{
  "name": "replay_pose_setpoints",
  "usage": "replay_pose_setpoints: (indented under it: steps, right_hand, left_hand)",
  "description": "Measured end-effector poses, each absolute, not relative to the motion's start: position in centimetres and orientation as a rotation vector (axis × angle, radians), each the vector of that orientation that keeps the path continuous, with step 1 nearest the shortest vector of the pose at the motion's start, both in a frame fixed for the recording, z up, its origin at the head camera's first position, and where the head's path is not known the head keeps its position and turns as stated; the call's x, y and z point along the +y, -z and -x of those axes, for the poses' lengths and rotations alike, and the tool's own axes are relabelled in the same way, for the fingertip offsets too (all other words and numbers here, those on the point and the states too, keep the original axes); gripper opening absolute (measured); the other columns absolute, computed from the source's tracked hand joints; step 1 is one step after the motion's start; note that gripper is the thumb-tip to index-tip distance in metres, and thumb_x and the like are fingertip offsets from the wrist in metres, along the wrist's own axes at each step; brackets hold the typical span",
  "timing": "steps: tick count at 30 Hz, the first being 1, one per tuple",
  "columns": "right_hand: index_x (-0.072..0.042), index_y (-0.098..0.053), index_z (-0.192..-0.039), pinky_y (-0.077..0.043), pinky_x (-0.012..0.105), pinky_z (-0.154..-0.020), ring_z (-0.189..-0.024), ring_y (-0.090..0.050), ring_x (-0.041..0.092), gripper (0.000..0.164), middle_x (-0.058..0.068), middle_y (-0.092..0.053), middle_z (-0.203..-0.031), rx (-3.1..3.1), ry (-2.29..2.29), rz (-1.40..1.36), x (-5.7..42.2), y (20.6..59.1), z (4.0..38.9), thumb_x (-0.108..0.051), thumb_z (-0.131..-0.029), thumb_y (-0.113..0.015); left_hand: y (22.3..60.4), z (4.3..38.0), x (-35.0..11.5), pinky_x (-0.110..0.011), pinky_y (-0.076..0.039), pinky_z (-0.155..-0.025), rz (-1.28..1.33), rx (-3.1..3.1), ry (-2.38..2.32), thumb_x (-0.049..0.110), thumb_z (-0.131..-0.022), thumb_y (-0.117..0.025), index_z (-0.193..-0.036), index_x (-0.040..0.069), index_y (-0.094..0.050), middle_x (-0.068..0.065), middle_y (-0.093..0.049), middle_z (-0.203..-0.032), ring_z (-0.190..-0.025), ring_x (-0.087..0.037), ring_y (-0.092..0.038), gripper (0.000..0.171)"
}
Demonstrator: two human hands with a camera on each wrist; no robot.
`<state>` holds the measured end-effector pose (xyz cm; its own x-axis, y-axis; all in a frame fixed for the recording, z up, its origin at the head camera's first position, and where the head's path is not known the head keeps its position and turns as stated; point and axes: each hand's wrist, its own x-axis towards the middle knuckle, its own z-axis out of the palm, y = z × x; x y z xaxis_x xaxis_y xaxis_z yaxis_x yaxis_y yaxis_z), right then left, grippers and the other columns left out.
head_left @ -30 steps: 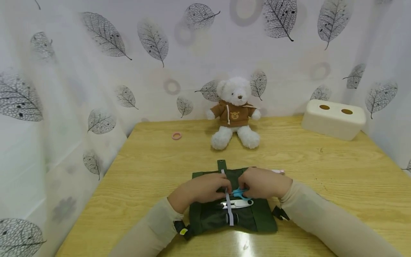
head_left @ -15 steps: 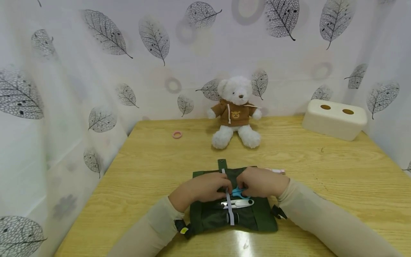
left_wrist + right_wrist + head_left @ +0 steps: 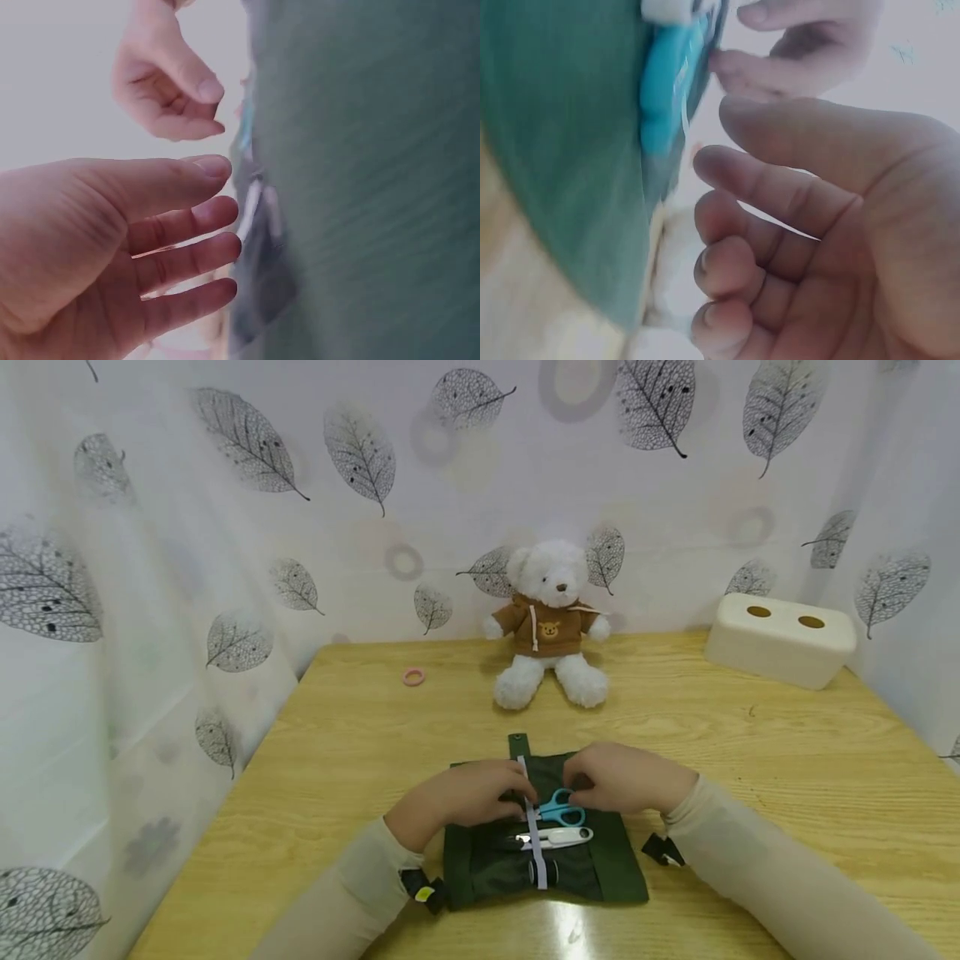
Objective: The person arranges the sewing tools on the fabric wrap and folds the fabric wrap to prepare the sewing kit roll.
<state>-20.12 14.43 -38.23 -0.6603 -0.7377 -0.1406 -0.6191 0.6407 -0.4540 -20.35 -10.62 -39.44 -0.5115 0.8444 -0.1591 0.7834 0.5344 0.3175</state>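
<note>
A dark green fabric pouch point(image 3: 622, 868) lies unfolded on the table, a white elastic strap point(image 3: 536, 839) running down its middle. Under the strap sit blue-handled scissors point(image 3: 552, 812), white thread snips point(image 3: 567, 837) and a black spool of thread point(image 3: 552, 872). Close to the strap, just left of the scissors, is my left hand point(image 3: 476, 793); its wrist view shows the fingers relaxed and holding nothing. My right hand point(image 3: 626, 777) hovers at the scissors' handles, thumb and fingers apart. In the right wrist view the blue handles point(image 3: 660, 90) lie beyond its loosely bent fingers.
A white teddy bear point(image 3: 551, 627) in a brown hoodie sits at the back of the table. A pink ring point(image 3: 413, 677) lies to its left. A cream box point(image 3: 780, 643) with two round holes stands at the back right. Leaf-printed curtain hangs behind.
My right hand has let go of the scissors' handles and lifted slightly up and right, baring both finger loops. My left hand has drawn back a little to the left.
</note>
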Motion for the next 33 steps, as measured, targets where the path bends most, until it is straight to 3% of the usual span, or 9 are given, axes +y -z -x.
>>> replay_pose_setpoints:
  steps: [6, 13, 21, 33]
  right_hand:
    - [-0.014, -0.073, -0.097, -0.044, 0.028, -0.060, -0.063, -0.049, 0.005, 0.005, -0.010, -0.056, -0.073, 2.662, 0.541, 1.024, 17.3, 37.0, 21.0, -0.018, -0.094, -0.072]
    - [-0.008, -0.072, -0.101, -0.043, 0.028, -0.060, -0.060, -0.046, 0.005, 0.011, -0.009, -0.053, -0.070, 2.743, 0.558, 0.937, 20.5, 37.2, 21.7, -0.016, -0.093, -0.072]
    - [-0.008, -0.073, -0.100, -0.042, 0.031, -0.061, -0.059, -0.046, 0.010, 0.023, -0.005, -0.052, -0.069, 2.770, 0.539, 0.763, 22.5, 38.2, 22.2, -0.031, -0.094, -0.073]
    - [-0.008, -0.075, -0.101, -0.041, 0.030, -0.060, -0.064, -0.047, 0.012, 0.011, -0.003, -0.054, -0.073, 2.733, 0.506, 0.698, 22.8, 38.7, 22.8, -0.013, -0.090, -0.073]
  left_hand:
    - [37.9, 21.2, -11.1, -0.027, -0.050, -0.092, -1.342, 2.507, -0.413, 0.016, -0.100, -0.064, -0.119, 0.013, -0.075, 0.001, -0.066, -0.111, -0.102, -0.011, -0.061, 0.021]
    - [38.9, 22.5, -10.7, -0.021, -0.047, -0.080, -1.317, 2.475, -0.389, 0.015, -0.100, -0.065, -0.116, 0.014, -0.075, 0.006, -0.061, -0.098, -0.087, -0.004, -0.054, 0.019]
    - [39.4, 23.5, -10.5, -0.026, -0.047, -0.083, -1.301, 2.474, -0.301, 0.016, -0.095, -0.072, -0.116, 0.020, -0.076, 0.004, -0.061, -0.100, -0.091, -0.009, -0.055, 0.022]
    - [39.8, 23.5, -10.1, -0.026, -0.046, -0.087, -1.286, 2.422, -0.246, 0.017, -0.094, -0.073, -0.115, 0.024, -0.077, 0.005, -0.062, -0.108, -0.097, -0.009, -0.055, 0.022]
